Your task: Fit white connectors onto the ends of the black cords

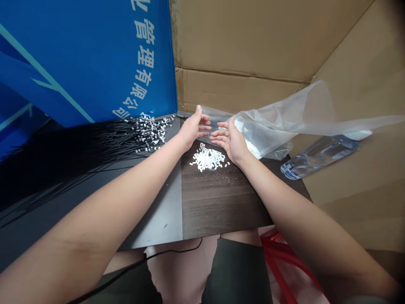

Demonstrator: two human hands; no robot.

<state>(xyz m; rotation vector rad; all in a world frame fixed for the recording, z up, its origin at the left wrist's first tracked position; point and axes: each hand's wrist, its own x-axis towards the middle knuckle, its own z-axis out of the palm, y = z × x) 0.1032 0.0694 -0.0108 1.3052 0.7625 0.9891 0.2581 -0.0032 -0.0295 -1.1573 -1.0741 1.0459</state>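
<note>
My left hand [193, 128] hovers over the dark wooden table [218, 202], its fingers apart and holding nothing. Facing it, my right hand [232, 140] has its fingers spread, also with nothing in them. Just below the two hands lies a loose heap of small white rectangular pieces [209, 159]. Behind my right hand, a clear plastic bag [272, 120] lies spread out; more white material shows inside it, partly hidden by the hand. Left of my left hand, a large bundle of thin black wires [104, 139] has small white pieces [152, 128] at its ends.
A clear plastic bottle [322, 156] lies on its side at the right. Cardboard walls [243, 38] stand behind and to the right, and a blue printed panel [95, 55] at the back left. A red stool [281, 253] stands under the table's front edge, near a black cable [171, 252].
</note>
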